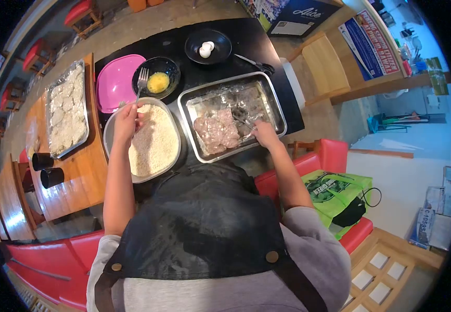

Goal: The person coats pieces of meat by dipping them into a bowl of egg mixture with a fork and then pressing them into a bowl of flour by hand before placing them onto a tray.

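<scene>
My left hand [126, 122] is closed on the handle of a fork [142, 78], tines up, over the left edge of a plastic tub of pale crumbs [158, 140]. Beyond it, a black bowl [174, 69] holds beaten yellow egg [158, 82]. My right hand [265, 133] grips a metal utensil [243, 121], whose far end is in a metal tray [277, 112] beside raw, pinkish meat pieces [217, 131]. Whether that utensil is a fork or tongs is unclear.
Eggshells [206, 50] sit in another black bowl [221, 42], near scissors [256, 63]. A pink lid [113, 86] lies left. Farther left, a foil-lined tray [86, 130] of coated pieces and two black cups [52, 178] stand on a wooden table [74, 187].
</scene>
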Action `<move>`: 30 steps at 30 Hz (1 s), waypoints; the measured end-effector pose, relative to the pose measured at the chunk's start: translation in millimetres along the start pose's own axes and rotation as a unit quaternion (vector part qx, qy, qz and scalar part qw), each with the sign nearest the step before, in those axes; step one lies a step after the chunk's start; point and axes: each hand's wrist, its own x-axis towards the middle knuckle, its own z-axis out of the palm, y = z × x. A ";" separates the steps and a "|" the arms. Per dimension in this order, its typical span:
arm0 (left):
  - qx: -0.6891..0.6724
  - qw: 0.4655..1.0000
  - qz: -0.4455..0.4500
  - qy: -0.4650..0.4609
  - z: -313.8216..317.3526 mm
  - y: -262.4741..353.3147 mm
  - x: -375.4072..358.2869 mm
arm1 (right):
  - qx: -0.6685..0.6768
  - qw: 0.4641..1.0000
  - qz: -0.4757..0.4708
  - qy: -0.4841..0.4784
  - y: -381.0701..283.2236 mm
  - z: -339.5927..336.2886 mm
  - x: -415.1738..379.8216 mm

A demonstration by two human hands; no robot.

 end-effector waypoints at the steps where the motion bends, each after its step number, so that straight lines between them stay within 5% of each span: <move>1: -0.003 1.000 0.000 0.001 0.1 0.5 -1.8 | 0.050 0.998 -0.032 0.021 2.4 -0.4 1.5; 6: 0.019 0.999 0.012 0.038 -6.9 1.4 -17.0 | 0.037 0.998 -0.037 -0.018 18.9 -14.4 30.1; 10: 0.013 0.999 -0.006 0.042 -15.7 -3.9 -21.0 | 0.092 0.976 -0.103 -0.171 27.7 -19.4 65.9; 13: -0.009 0.999 -0.010 0.047 -18.9 -5.8 -24.4 | 0.201 0.949 -0.024 -0.243 23.8 -22.5 78.9; 17: -0.006 0.999 -0.009 0.052 -17.2 -1.2 -27.9 | 0.229 0.943 -0.047 -0.237 24.7 -17.1 88.4; 19: -0.008 0.998 -0.012 0.056 -18.5 0.0 -28.3 | 0.110 0.981 -0.086 -0.136 19.5 -26.1 82.7; 26: -0.020 0.998 -0.003 0.066 -23.3 -2.9 -30.1 | 0.012 0.992 -0.117 -0.040 -52.4 -100.1 59.3; 30: -0.022 0.998 0.006 0.063 -23.4 -4.4 -31.0 | -0.013 0.969 -0.203 0.140 -121.5 -114.0 82.4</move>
